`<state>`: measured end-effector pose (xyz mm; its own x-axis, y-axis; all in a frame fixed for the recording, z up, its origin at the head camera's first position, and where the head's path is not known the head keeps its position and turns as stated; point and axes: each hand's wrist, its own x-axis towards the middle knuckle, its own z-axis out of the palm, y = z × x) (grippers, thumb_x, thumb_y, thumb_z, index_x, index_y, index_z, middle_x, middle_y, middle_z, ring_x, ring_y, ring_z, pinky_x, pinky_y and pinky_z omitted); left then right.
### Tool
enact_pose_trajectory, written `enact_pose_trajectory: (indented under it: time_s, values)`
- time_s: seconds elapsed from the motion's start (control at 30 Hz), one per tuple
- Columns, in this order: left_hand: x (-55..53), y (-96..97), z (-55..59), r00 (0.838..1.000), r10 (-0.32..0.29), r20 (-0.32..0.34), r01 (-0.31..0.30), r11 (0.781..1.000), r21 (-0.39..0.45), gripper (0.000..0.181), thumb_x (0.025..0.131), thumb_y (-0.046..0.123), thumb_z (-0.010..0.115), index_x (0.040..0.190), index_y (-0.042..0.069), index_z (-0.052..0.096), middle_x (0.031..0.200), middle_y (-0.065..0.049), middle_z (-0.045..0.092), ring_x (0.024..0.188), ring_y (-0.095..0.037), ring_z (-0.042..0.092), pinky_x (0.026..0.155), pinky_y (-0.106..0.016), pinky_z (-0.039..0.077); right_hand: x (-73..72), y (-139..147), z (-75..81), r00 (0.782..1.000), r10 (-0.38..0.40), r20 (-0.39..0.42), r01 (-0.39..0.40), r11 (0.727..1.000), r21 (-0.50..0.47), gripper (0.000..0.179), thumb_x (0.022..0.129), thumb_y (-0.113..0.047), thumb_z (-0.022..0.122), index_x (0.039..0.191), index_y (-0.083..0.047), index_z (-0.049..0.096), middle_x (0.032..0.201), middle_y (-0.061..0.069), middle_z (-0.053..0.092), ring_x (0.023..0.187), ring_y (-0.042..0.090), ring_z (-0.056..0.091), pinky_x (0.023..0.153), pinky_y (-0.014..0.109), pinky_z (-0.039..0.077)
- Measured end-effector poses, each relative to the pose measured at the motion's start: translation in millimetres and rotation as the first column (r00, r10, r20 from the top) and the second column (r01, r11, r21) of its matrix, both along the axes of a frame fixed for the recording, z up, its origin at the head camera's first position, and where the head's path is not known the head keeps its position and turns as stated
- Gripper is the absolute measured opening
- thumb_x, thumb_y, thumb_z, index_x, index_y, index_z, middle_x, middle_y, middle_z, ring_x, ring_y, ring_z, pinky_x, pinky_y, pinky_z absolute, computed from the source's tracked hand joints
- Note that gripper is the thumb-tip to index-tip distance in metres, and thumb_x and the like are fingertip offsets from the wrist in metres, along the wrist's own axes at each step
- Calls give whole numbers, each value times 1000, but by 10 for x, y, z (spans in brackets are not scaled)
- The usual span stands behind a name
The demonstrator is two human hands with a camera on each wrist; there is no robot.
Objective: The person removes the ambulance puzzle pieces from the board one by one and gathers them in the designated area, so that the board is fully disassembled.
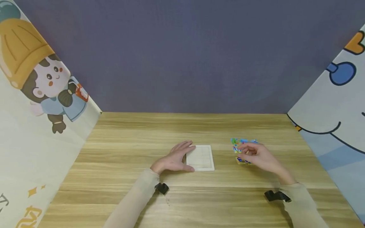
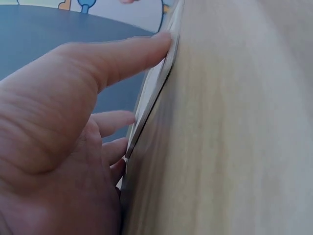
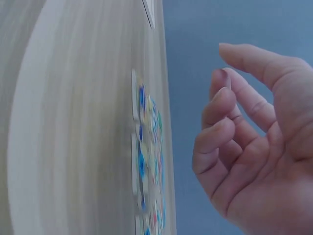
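A pale square puzzle tray (image 1: 200, 158) with a raised rim lies flat on the table. My left hand (image 1: 177, 159) rests at its left side, thumb on the near left corner and fingertips on the far left one. In the left wrist view the thumb (image 2: 122, 58) is straight and presses the tray's edge. To the right lie several colourful flat puzzle pieces (image 1: 234, 142), partly covered by my right hand (image 1: 258, 155). That hand hovers above them, fingers loosely bent; the right wrist view shows nothing held and a gap over the pieces (image 3: 142, 161).
The wood-grain table (image 1: 171, 129) meets a dark blue-grey back wall (image 1: 182, 57). Printed cartoon panels stand on the left (image 1: 25, 152) and right (image 1: 336, 104). Small dark specks mark the table by the left wrist. Black straps with cameras sit at both wrists.
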<state>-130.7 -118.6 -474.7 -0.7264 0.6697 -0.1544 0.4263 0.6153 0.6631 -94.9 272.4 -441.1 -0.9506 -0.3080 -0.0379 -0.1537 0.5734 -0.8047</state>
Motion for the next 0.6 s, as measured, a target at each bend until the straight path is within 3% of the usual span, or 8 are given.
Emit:
enact_pose_trajectory:
  time_s: [0.23,0.33,0.6]
  values:
    - [-26,-1,21,1000,-5,12,4,1000,20,97,89,45,81,168,13,33,181,-8,11,169,-32,3,135,-59,0,-84,-234,-76,997,81,2,-81,997,-15,31,98,-19,78,123,0,71,94,5,71,64,10,59,55,25,50]
    - [-46,-23,29,1000,2,21,-3,999,36,94,92,47,79,167,12,34,181,-9,14,168,-34,7,135,-61,5,-104,-333,-117,995,95,4,-95,995,1,31,97,-19,79,122,-1,72,92,4,70,61,9,58,54,25,51]
    - [-109,-203,78,991,130,27,-133,984,119,73,102,43,68,164,13,42,176,-13,30,163,-36,27,133,-58,25,-77,-608,-197,989,147,34,-147,989,10,28,98,-23,79,120,-7,74,93,1,70,66,9,58,57,24,52]
